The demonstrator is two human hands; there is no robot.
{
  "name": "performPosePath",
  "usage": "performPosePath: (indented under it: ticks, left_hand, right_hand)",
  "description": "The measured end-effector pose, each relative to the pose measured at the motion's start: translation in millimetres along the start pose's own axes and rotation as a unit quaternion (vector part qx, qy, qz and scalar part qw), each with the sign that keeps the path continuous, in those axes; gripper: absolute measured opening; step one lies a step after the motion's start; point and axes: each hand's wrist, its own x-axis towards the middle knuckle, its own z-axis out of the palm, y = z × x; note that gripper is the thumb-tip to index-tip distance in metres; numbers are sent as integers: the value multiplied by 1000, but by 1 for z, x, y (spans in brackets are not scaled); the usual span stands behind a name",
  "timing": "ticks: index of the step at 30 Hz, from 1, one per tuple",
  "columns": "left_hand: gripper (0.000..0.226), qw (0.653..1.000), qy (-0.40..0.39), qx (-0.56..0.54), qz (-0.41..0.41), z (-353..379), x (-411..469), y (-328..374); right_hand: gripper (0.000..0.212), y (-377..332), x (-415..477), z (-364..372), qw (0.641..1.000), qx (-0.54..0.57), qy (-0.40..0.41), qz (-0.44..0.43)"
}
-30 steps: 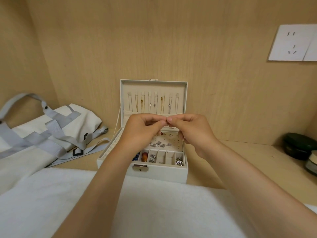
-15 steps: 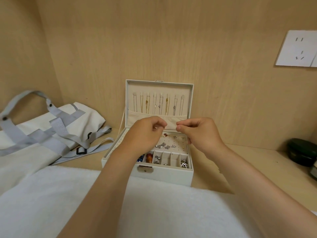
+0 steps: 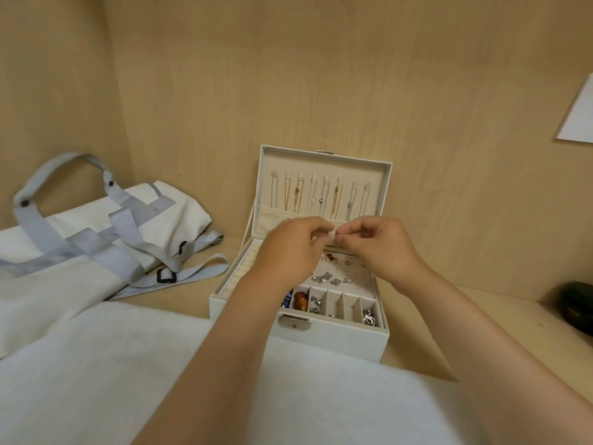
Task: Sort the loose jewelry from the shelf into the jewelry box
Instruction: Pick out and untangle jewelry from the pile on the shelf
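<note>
Pale wooden shelf [image 3: 449, 319], closed in by wood-grain walls. A white rectangular leatherette jewelry box [image 3: 321, 346] sits mid-shelf near the back wall, lid upright, metal clasp on its front wall. Thin gold and silver chain necklaces [image 3: 321, 197] hang in a row inside the lid. In the tray below, small silver stud earrings [image 3: 333, 280] sit on a perforated panel. The front row of narrow compartments holds an amber-brown bead [image 3: 300, 300] at left beside something blue, with silver bits further right.

Both hands are above the rear of the open tray, in front of the lid's fabric pocket. Left hand [image 3: 288, 248] and right hand [image 3: 383, 245] face each other, fingers curled narrow, fingertips almost meeting. Whether a piece is pinched between them I cannot tell; it is too small.

Left of the box, a white canvas tote bag with grey webbing straps [image 3: 96, 252] lies flat. In the foreground, a white fluffy cloth [image 3: 112, 380] lies under the forearms and reaches the box's front. At far right is a dark green round container [image 3: 576, 305], partly cut off.
</note>
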Motion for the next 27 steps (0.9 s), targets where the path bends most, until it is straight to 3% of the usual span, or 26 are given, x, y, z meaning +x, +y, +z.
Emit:
performPosePath:
  ticks: [2, 6, 19, 24, 27]
  left_hand:
    - [21, 995, 20, -92, -14, -1, 2, 2]
    - [16, 979, 44, -197, -34, -1, 2, 6]
    - [12, 950, 34, -285, -124, -3, -1, 11]
    - [16, 947, 22, -290, -135, -4, -2, 9]
    - [16, 955, 11, -263, -135, -3, -2, 9]
  right_hand:
    - [10, -6, -4, -2, 990, 130, -27, 49]
    - [14, -3, -8, -5, 974, 197, -69, 85]
    - [23, -13, -12, -14, 988, 139, -48, 47]
    - [15, -10, -10, -19, 984, 134, -99, 69]
    - [10, -5, -7, -19, 994, 70, -78, 20]
